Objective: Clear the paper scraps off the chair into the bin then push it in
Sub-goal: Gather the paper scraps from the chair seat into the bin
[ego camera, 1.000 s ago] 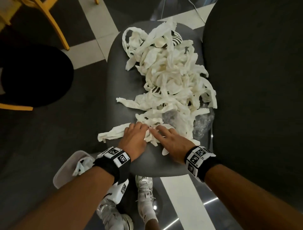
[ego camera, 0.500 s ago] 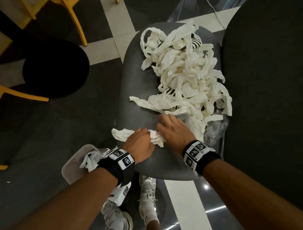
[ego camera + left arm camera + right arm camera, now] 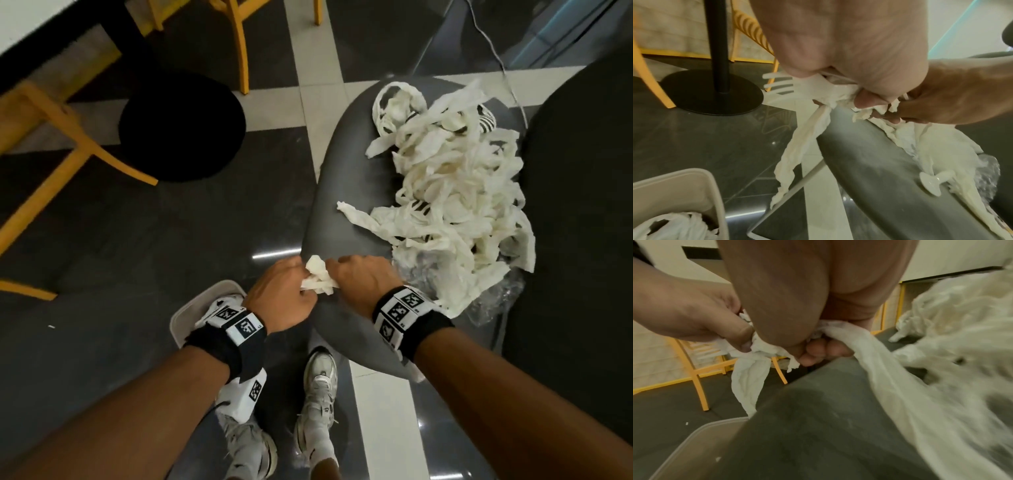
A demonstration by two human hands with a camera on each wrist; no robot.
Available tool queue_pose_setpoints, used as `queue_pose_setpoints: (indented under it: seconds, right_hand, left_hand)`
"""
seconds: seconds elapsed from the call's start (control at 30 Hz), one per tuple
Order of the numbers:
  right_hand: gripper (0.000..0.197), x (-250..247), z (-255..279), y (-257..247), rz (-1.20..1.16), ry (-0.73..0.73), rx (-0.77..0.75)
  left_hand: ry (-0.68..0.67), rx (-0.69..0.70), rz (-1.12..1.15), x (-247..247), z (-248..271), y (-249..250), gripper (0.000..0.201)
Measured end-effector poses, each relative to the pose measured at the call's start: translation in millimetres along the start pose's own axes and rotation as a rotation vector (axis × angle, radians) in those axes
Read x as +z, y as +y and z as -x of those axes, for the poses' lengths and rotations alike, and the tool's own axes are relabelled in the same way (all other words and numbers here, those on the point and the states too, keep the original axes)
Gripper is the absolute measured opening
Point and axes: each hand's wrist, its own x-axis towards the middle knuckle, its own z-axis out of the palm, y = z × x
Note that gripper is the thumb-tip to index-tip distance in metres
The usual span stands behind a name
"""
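Note:
A big heap of white paper scraps (image 3: pixel 455 192) covers the far and right part of the grey chair seat (image 3: pixel 346 192). At the seat's near left edge both hands grip one bunch of scraps (image 3: pixel 318 279). My left hand (image 3: pixel 284 294) curls round it from the left, my right hand (image 3: pixel 359 277) from the right. A long strip (image 3: pixel 803 146) hangs from the bunch past the seat edge. The beige bin (image 3: pixel 205 308) stands on the floor below my left wrist, with scraps (image 3: pixel 674 227) inside. A white plastic fork (image 3: pixel 781 87) shows by my left hand.
Crinkled clear plastic (image 3: pixel 493 301) lies at the seat's near right corner. A black round table base (image 3: pixel 181 126) and yellow chair legs (image 3: pixel 68 137) stand to the left. A dark chair back (image 3: pixel 582 240) rises on the right. My white shoes (image 3: pixel 318 394) are under the seat.
Both hands have gathered the nearest scraps into one bunch and pulled it to the seat's near left edge, toward the bin. The view has swung left.

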Motion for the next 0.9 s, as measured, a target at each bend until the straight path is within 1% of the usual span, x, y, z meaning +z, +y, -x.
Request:
queue_pose_setpoints:
  seconds: [0.1, 0.17, 0.23, 0.3, 0.33, 0.43, 0.5, 0.57, 0.6, 0.63, 0.67, 0.7, 0.73, 0.77, 0.83, 0.87, 0.9]
  right_hand:
    - [0.023, -19, -16, -40, 0.03, 0.052, -0.039]
    - [0.024, -29, -30, -74, 0.023, 0.066, -0.078]
    - [0.022, -31, -50, -110, 0.002, 0.049, -0.118]
    - [0.021, -19, -75, -147, -0.027, -0.015, -0.143]
    - [0.02, -9, -89, -164, -0.034, -0.061, -0.147]
    - [0.02, 31, -130, -208, -0.042, -0.171, -0.164]
    - [0.023, 65, -159, -229, -0.038, -0.186, -0.206]
    - [0.02, 107, -186, -241, -0.028, -0.18, -0.274]
    - [0.021, 130, -199, -245, -0.041, -0.196, -0.302]
    - [0.023, 153, -209, -247, -0.061, -0.23, -0.319]
    - [0.027, 174, -216, -248, -0.064, -0.261, -0.317]
    - [0.034, 195, -222, -246, -0.059, -0.272, -0.304]
    - [0.043, 212, -226, -243, -0.058, -0.273, -0.274]
    - [0.056, 227, -229, -240, -0.066, -0.28, -0.233]
    - [0.089, 248, -230, -235, -0.085, -0.333, -0.169]
    - [0.103, 253, -227, -233, -0.098, -0.356, -0.162]
    - [0.11, 255, -224, -228, -0.115, -0.355, -0.169]
  left_hand:
    - [0.058, -0.06, 0.108, -26, 23, -27, 0.015]
    - [0.135, -0.109, 0.184, -42, 43, -51, 0.021]
    - [0.183, -0.166, 0.231, -48, 60, -84, 0.026]
    - [0.182, -0.224, 0.264, -43, 75, -123, 0.02]
    - [0.184, -0.263, 0.302, -37, 82, -142, 0.019]
    - [0.2, -0.352, 0.444, -5, 97, -204, 0.029]
    - [0.211, -0.388, 0.528, 22, 102, -242, 0.022]
    - [0.184, -0.422, 0.599, 52, 105, -278, 0.015]
    - [0.18, -0.437, 0.64, 67, 106, -295, 0.021]
    - [0.175, -0.463, 0.653, 81, 108, -309, 0.033]
    - [0.165, -0.49, 0.645, 92, 109, -318, 0.044]
    - [0.137, -0.513, 0.588, 100, 109, -325, 0.052]
    - [0.124, -0.518, 0.565, 110, 109, -332, 0.057]
    - [0.121, -0.509, 0.581, 115, 107, -335, 0.06]
    - [0.127, -0.479, 0.613, 118, 105, -335, 0.072]
    - [0.124, -0.482, 0.587, 122, 102, -336, 0.077]
    - [0.115, -0.489, 0.532, 119, 100, -331, 0.078]
